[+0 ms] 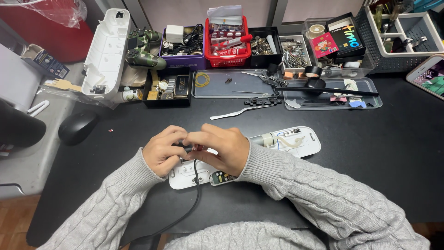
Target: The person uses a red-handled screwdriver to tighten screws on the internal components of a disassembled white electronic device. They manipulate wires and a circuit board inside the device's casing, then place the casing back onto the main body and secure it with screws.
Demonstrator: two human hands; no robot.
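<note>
Left of my hands, a mouse [77, 127] is lying. My left hand [163, 150] and right hand [221, 148] are pinching a black cable [196, 185] together over the opened white casing [296, 141] beneath them.

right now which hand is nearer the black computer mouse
Left. The left hand sits just right of the black mouse, while the right hand is farther right, beyond the left, over the opened white device.
</note>
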